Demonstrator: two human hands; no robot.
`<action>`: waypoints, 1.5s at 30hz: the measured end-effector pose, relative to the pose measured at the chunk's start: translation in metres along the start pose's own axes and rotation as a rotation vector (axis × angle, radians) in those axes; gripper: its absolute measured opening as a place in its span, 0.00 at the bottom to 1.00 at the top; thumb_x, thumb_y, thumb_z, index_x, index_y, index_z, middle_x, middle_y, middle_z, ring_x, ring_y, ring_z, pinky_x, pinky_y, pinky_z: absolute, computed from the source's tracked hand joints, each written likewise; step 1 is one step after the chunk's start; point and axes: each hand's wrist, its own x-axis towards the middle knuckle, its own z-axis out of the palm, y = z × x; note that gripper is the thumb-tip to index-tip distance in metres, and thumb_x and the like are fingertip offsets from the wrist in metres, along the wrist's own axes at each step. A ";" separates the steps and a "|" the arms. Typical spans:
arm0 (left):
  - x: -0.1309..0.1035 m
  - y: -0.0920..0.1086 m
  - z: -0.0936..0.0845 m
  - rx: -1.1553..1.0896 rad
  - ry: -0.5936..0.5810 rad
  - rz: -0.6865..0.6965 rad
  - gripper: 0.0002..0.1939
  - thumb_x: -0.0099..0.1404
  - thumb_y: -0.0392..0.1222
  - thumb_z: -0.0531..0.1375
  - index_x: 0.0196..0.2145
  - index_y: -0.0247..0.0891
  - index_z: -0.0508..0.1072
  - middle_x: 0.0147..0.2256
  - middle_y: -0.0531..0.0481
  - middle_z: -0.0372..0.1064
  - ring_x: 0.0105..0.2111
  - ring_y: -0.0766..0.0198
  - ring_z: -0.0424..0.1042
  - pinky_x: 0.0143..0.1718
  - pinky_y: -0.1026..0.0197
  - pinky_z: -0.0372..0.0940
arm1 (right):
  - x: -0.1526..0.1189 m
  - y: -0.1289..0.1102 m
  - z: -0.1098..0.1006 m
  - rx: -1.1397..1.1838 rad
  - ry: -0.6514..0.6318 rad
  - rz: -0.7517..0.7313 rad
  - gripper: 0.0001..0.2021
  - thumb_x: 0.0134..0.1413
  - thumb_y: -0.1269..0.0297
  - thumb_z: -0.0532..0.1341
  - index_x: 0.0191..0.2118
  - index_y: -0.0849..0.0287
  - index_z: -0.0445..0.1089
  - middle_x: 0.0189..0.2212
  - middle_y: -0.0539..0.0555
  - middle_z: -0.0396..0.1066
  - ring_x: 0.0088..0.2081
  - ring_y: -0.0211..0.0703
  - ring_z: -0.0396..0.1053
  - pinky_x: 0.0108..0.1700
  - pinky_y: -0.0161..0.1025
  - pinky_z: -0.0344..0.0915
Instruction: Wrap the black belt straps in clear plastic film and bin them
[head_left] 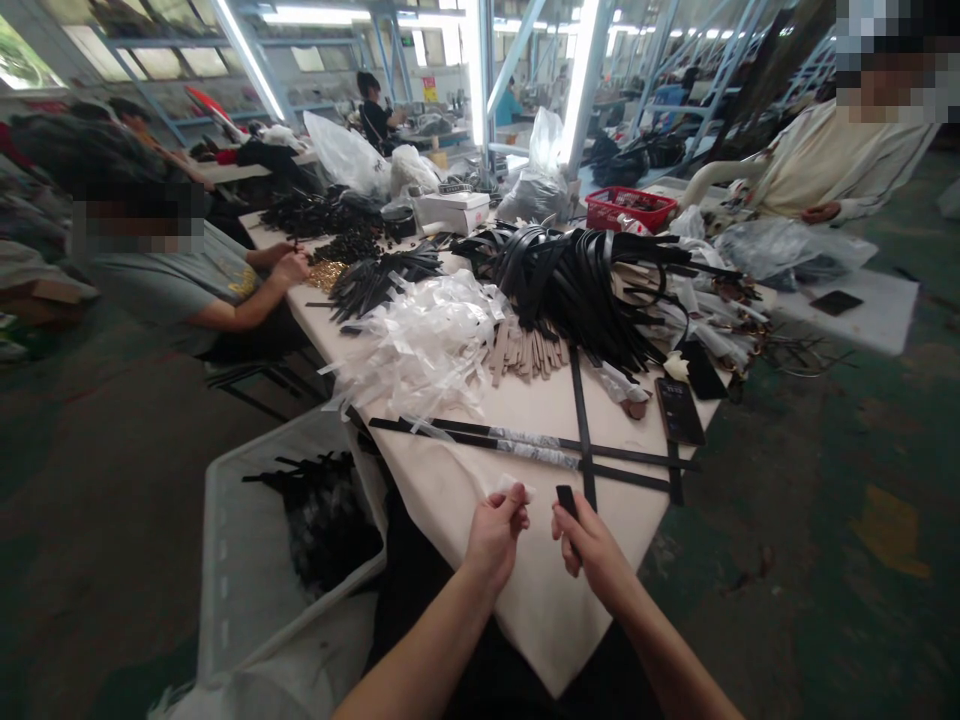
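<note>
My left hand (498,530) pinches a small piece of white film (516,486) over the front of the pale table (559,640). To its right, my right hand (589,545) is closed round a short black strip (567,499) whose end points up. Beyond both hands, two long black straps (465,437) lie side by side across the table, partly wrapped in clear film (536,455). Another black strap (579,400) crosses them. Behind the straps are a heap of white film strips (427,340) and a small pile of beige strips (525,352).
A large bundle of black straps (562,285) covers the table's middle. A phone (680,411) lies near the right edge. At the lower left stands a white bin (217,560) holding black pieces. One person (225,270) sits at the left, another (814,165) at the right.
</note>
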 end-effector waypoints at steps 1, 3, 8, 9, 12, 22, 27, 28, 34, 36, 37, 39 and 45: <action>0.001 0.003 0.001 -0.026 0.016 0.000 0.18 0.48 0.47 0.75 0.26 0.31 0.76 0.24 0.51 0.69 0.20 0.74 0.63 0.22 0.68 0.59 | -0.002 -0.001 -0.001 0.064 -0.034 0.005 0.21 0.60 0.42 0.55 0.38 0.58 0.65 0.24 0.47 0.68 0.16 0.33 0.60 0.20 0.32 0.59; 0.002 0.008 0.003 -0.066 0.026 -0.006 0.18 0.47 0.46 0.75 0.27 0.31 0.76 0.25 0.50 0.70 0.21 0.74 0.64 0.23 0.69 0.60 | -0.005 -0.002 0.000 0.134 -0.097 0.018 0.20 0.61 0.43 0.54 0.36 0.58 0.64 0.22 0.46 0.66 0.17 0.35 0.64 0.21 0.32 0.62; 0.000 0.016 0.007 -0.110 -0.009 -0.023 0.17 0.49 0.45 0.74 0.30 0.31 0.76 0.27 0.51 0.70 0.22 0.74 0.64 0.22 0.70 0.60 | -0.004 -0.002 0.007 0.050 -0.063 0.027 0.21 0.62 0.44 0.54 0.36 0.60 0.67 0.19 0.46 0.66 0.16 0.37 0.66 0.20 0.33 0.63; 0.000 0.017 0.007 -0.113 -0.015 -0.027 0.17 0.49 0.45 0.74 0.30 0.31 0.76 0.27 0.51 0.70 0.22 0.74 0.64 0.22 0.70 0.60 | -0.003 -0.002 0.008 0.033 -0.045 0.023 0.21 0.62 0.44 0.54 0.36 0.60 0.67 0.19 0.46 0.66 0.16 0.37 0.67 0.20 0.33 0.63; -0.001 0.017 0.009 -0.104 0.002 -0.034 0.18 0.48 0.45 0.75 0.29 0.31 0.75 0.26 0.52 0.69 0.21 0.74 0.64 0.21 0.69 0.60 | -0.002 -0.004 0.011 0.000 -0.024 0.018 0.21 0.62 0.44 0.54 0.36 0.59 0.68 0.19 0.46 0.66 0.16 0.37 0.67 0.20 0.33 0.63; 0.002 0.014 0.007 -0.088 0.033 -0.005 0.19 0.47 0.46 0.75 0.28 0.31 0.75 0.22 0.53 0.66 0.21 0.74 0.62 0.21 0.70 0.59 | -0.007 -0.015 0.012 -0.130 0.035 -0.020 0.20 0.63 0.46 0.53 0.35 0.59 0.69 0.19 0.46 0.67 0.16 0.37 0.68 0.21 0.33 0.64; 0.001 0.015 0.008 0.002 0.019 0.028 0.19 0.47 0.49 0.74 0.27 0.31 0.75 0.21 0.53 0.66 0.20 0.72 0.62 0.22 0.67 0.58 | -0.008 -0.013 0.014 -0.158 0.015 -0.012 0.19 0.63 0.48 0.53 0.33 0.59 0.69 0.18 0.46 0.66 0.16 0.37 0.67 0.20 0.32 0.63; 0.001 0.014 0.007 0.043 0.007 0.039 0.19 0.48 0.49 0.74 0.27 0.32 0.76 0.20 0.53 0.66 0.19 0.72 0.61 0.22 0.66 0.58 | -0.007 -0.012 0.014 -0.162 0.009 -0.012 0.19 0.63 0.48 0.53 0.33 0.59 0.69 0.18 0.46 0.66 0.16 0.37 0.67 0.20 0.32 0.63; -0.007 0.012 0.000 0.352 -0.134 0.080 0.18 0.53 0.52 0.71 0.21 0.34 0.76 0.18 0.50 0.66 0.18 0.70 0.61 0.22 0.65 0.55 | 0.003 -0.016 0.011 -0.221 -0.078 0.026 0.20 0.63 0.49 0.53 0.29 0.59 0.69 0.18 0.47 0.69 0.15 0.36 0.66 0.18 0.31 0.59; -0.007 0.016 -0.005 0.360 -0.136 0.073 0.18 0.52 0.52 0.71 0.21 0.34 0.75 0.17 0.51 0.65 0.18 0.70 0.60 0.22 0.65 0.55 | 0.006 -0.025 0.004 -0.274 -0.132 -0.013 0.19 0.62 0.50 0.54 0.31 0.59 0.71 0.20 0.49 0.72 0.17 0.37 0.68 0.21 0.32 0.61; -0.007 0.019 -0.008 0.323 -0.107 0.075 0.18 0.52 0.52 0.71 0.21 0.34 0.75 0.17 0.52 0.64 0.18 0.71 0.60 0.22 0.65 0.55 | 0.006 -0.030 -0.002 -0.316 -0.155 -0.049 0.17 0.61 0.51 0.56 0.33 0.59 0.72 0.22 0.50 0.73 0.20 0.38 0.69 0.24 0.32 0.62; -0.005 0.028 -0.015 0.207 -0.008 0.110 0.18 0.51 0.52 0.72 0.22 0.34 0.74 0.18 0.53 0.63 0.18 0.71 0.60 0.22 0.65 0.55 | 0.005 -0.039 -0.014 -0.432 -0.194 -0.128 0.13 0.60 0.54 0.59 0.35 0.58 0.73 0.23 0.50 0.75 0.23 0.40 0.71 0.28 0.33 0.62; -0.010 0.036 -0.024 0.324 0.022 0.190 0.18 0.54 0.54 0.70 0.22 0.36 0.75 0.18 0.51 0.65 0.19 0.69 0.61 0.24 0.64 0.57 | 0.016 -0.056 -0.016 -0.671 -0.282 -0.247 0.16 0.62 0.61 0.55 0.25 0.56 0.72 0.19 0.50 0.72 0.23 0.39 0.68 0.27 0.34 0.55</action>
